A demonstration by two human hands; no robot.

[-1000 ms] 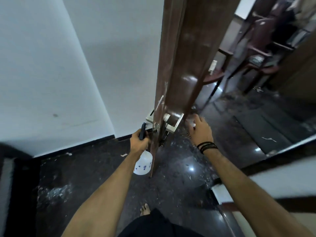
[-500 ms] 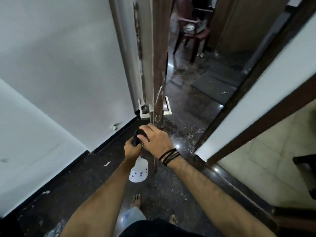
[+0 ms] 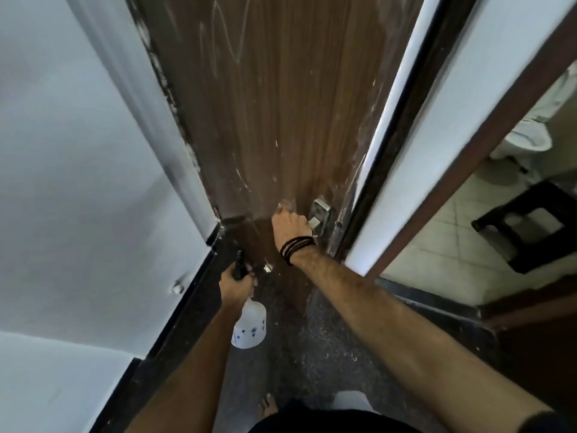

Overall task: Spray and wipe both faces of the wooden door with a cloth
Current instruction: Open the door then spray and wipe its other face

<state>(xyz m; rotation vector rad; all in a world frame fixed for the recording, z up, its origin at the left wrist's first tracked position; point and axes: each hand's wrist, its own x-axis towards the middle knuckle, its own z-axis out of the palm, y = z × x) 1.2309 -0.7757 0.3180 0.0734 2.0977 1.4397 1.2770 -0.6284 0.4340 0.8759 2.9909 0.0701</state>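
The brown wooden door (image 3: 281,104) fills the middle of the view, face on, streaked with white marks and dust. My right hand (image 3: 292,226), with black bands on its wrist, is closed around the lever of the metal door handle (image 3: 321,210) near the door's right edge. Lower left, my left hand (image 3: 237,285) grips the black trigger head of a white spray bottle (image 3: 251,323) with small blue marks, which hangs nozzle toward the door. I see no cloth.
A white wall with black skirting (image 3: 175,323) runs along the left, with a small door stop (image 3: 178,288) on it. To the right, a white door frame (image 3: 402,151) and an open tiled room holding a toilet (image 3: 527,139) and a dark stool (image 3: 527,226). My bare foot (image 3: 268,407) stands on the speckled floor.
The door has swung from edge-on to showing its full face. My right hand left the bottle in my left hand and took the door handle. The left hand still holds the bottle.
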